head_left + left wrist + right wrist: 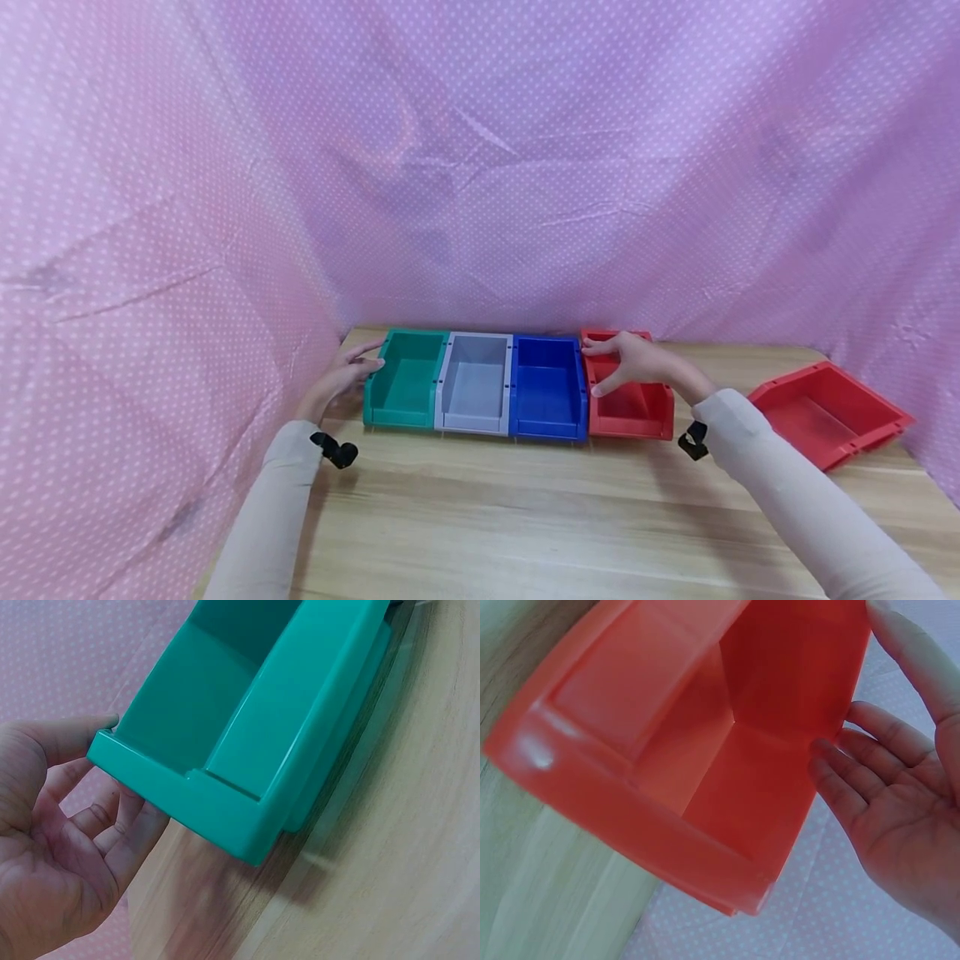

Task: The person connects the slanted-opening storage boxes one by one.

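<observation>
Left hand (341, 377): touches the left side of the green storage bin (407, 379); rests thumb tip at a rim corner, sets fingers against the outer wall.
Left grip: apart, thumb well separated from fingers; cannot tell how hard pressed.
Green bin: stands leftmost in the row, near the back left corner of the wooden table (465, 525).
Gray storage bin (475, 379): sits between green and blue, touching both.
Blue storage bin (550, 387): sits third from left.
End red storage bin (630, 404): closes the row on the right, just beside blue, near the table's back edge.
Right hand (633, 360): reaches over the end red bin; meets its left rim with thumb and fingertips.
Right grip: apart, spread wide along the rim; cannot tell whether fingertips lie inside or outside the wall.
Row: runs along the table's back edge, low fronts toward the person.
Loose red storage bin (828, 412): lies at an angle near the table's right edge, partly hidden by the right sleeve (795, 483).
Polka-dot cloth (487, 167): hangs pink behind the back edge and at both sides.
</observation>
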A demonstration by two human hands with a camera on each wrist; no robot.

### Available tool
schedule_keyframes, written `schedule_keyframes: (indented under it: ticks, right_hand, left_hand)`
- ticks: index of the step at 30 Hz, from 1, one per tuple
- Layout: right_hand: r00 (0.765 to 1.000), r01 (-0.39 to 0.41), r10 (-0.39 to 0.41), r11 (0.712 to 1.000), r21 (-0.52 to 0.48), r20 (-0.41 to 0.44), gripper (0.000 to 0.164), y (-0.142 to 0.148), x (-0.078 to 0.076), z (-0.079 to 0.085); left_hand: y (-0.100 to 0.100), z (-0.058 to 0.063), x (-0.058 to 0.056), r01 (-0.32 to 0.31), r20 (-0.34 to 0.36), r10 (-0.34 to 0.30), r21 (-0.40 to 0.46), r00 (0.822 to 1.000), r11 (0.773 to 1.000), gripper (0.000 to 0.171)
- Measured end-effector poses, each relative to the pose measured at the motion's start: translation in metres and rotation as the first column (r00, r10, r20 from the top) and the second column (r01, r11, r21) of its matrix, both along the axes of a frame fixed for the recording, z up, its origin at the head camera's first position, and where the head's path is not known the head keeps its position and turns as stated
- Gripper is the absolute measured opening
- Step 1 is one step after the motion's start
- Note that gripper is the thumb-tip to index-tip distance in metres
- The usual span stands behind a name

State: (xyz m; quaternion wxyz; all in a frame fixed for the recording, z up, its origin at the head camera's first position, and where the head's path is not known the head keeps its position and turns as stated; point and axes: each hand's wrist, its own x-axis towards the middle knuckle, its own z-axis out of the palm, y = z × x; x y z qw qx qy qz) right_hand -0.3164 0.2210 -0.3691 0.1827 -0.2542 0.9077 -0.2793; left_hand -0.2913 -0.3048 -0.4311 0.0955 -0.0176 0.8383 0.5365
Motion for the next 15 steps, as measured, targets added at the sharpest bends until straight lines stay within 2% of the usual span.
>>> schedule_keyframes:
  ticks: [10,15]
  right_hand:
    - [1.000,-0.012,0.013,1.000,0.006,-0.021,0.085,-0.0001,-0.0008,-0.0055]
    - [0.999,-0.027,0.027,1.000,0.002,-0.031,0.084,-0.0013,-0.0023,-0.0066]
  left_hand:
    - [-0.0014,-0.0052,-0.0014,0.014,-0.024,-0.014,-0.010,1.000,1.000,0.063]
    - [-0.0017,-0.0036,0.0019,0.013,-0.025,-0.013,-0.018,1.000,1.000,0.064]
